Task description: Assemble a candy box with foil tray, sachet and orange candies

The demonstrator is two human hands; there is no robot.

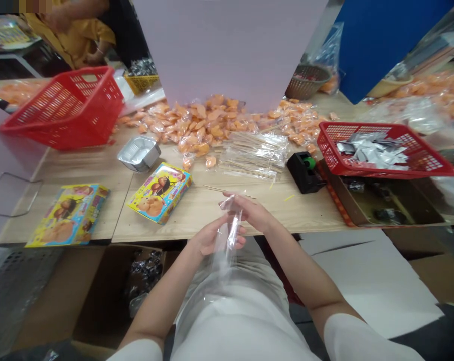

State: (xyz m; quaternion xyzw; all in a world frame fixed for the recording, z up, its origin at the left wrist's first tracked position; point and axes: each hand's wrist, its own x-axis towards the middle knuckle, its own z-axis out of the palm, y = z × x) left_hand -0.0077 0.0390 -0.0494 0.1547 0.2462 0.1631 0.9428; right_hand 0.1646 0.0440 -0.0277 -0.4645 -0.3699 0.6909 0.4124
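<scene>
Both my hands meet at the near edge of the wooden table [196, 210]. My left hand [211, 238] is closed around the lower part of a clear plastic bag [230, 235] that hangs toward my lap. My right hand [249, 210] pinches the bag's top. A thin wooden stick [215, 189] lies on the table just beyond my fingers. Further back lies a pile of sticks in clear sleeves [255, 155], and behind it a heap of orange sweets in wrappers [211, 123].
Two colourful boxes [161, 191] [68, 214] lie at the left, with a foil tray [139, 153] and a tipped red basket [64, 108]. A tape dispenser [305, 171] and a red basket of silver packets [377, 150] sit at the right. A person in yellow [76, 30] works at the far left.
</scene>
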